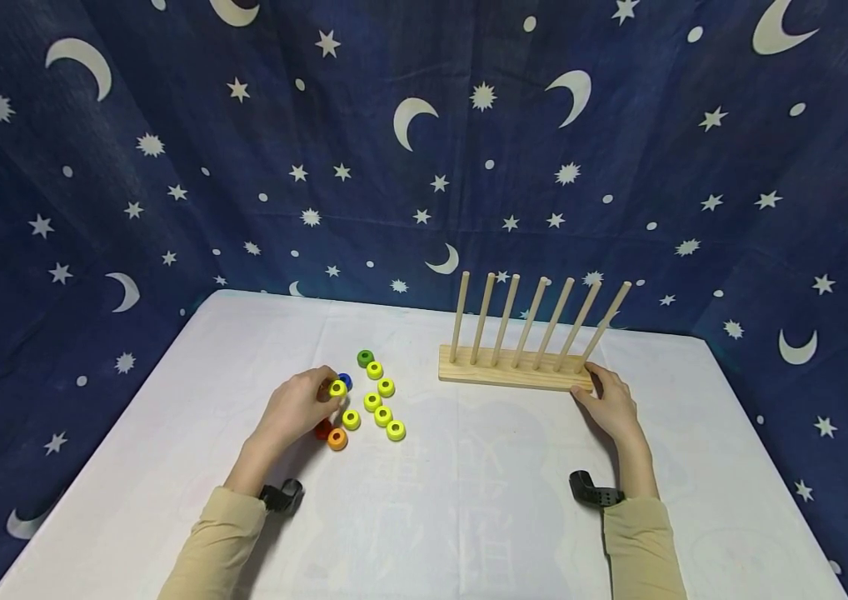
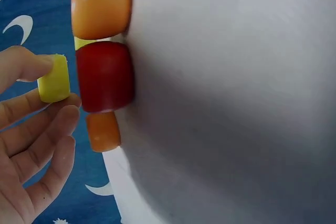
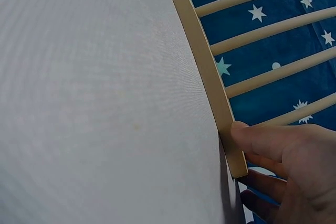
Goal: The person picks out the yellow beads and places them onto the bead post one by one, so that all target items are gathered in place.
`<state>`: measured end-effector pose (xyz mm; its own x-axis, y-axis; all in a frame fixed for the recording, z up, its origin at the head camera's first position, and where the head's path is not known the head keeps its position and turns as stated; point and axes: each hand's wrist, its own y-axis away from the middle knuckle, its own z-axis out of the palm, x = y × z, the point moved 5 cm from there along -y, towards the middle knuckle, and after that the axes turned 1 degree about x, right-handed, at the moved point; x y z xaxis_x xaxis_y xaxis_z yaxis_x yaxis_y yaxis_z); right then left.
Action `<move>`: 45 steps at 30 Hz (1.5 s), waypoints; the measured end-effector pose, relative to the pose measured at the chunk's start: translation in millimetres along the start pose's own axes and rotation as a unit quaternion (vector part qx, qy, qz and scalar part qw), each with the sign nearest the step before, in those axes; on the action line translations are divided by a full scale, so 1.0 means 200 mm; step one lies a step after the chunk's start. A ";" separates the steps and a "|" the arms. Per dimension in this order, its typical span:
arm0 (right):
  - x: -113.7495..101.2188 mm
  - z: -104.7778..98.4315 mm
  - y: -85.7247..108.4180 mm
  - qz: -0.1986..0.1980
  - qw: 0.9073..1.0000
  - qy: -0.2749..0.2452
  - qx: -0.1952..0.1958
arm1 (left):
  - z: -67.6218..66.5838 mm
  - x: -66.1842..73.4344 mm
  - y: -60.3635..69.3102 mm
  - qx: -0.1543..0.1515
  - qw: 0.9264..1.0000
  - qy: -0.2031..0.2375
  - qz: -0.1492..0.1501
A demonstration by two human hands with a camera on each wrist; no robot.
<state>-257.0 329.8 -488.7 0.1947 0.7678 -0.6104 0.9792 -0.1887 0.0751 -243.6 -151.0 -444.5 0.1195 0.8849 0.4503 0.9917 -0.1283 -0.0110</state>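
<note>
Between thumb and fingers, my left hand [image 1: 298, 407] pinches a yellow bead [image 2: 54, 79] above the table, at the left of a loose group of beads. A red bead [image 2: 106, 76] and an orange bead [image 1: 337, 439] lie just below that hand, and a blue bead [image 1: 345, 381] shows partly behind it. My right hand [image 1: 611, 406] grips the right end of a wooden rack's base [image 1: 502, 375], thumb in front and fingers around the end. Several upright pegs [image 1: 506, 321] stand bare on the rack. In the right wrist view the thumb [image 3: 262, 137] presses the base.
Several more yellow beads [image 1: 383, 416] and a green bead [image 1: 366, 358] lie between the left hand and the rack. A white cloth [image 1: 469, 500] covers the table. Behind it hangs a dark blue curtain [image 1: 364, 108] with moons and stars.
</note>
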 end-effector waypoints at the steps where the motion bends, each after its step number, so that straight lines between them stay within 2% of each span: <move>1: 0.00 0.00 0.00 0.001 1.000 -0.001 0.000 | -0.01 0.00 0.00 0.002 1.000 0.001 -0.002; 8: 0.00 0.00 0.01 0.009 1.000 -0.002 -0.004 | -0.04 0.04 -0.02 0.025 0.999 0.024 0.003; 16: -0.01 -0.01 0.00 -0.001 1.000 -0.001 -0.003 | -0.08 0.09 -0.04 0.069 0.996 0.048 0.009; 27: 0.00 -0.01 0.00 -0.001 1.000 -0.005 0.002 | -0.11 0.18 -0.10 0.102 0.991 0.089 0.006; 36: 0.00 0.00 0.00 0.002 1.000 -0.005 0.004 | -0.14 0.27 -0.13 0.151 0.980 0.125 0.027; 45: -0.01 0.00 0.01 0.001 1.000 -0.001 -0.011 | -0.13 0.37 -0.16 0.188 0.964 0.181 0.055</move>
<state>-255.6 328.5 -487.0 0.1970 0.7664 -0.6114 0.9797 -0.1769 0.0939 -268.3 -93.7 -387.7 0.2680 0.6518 0.7094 0.9295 0.0189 -0.3684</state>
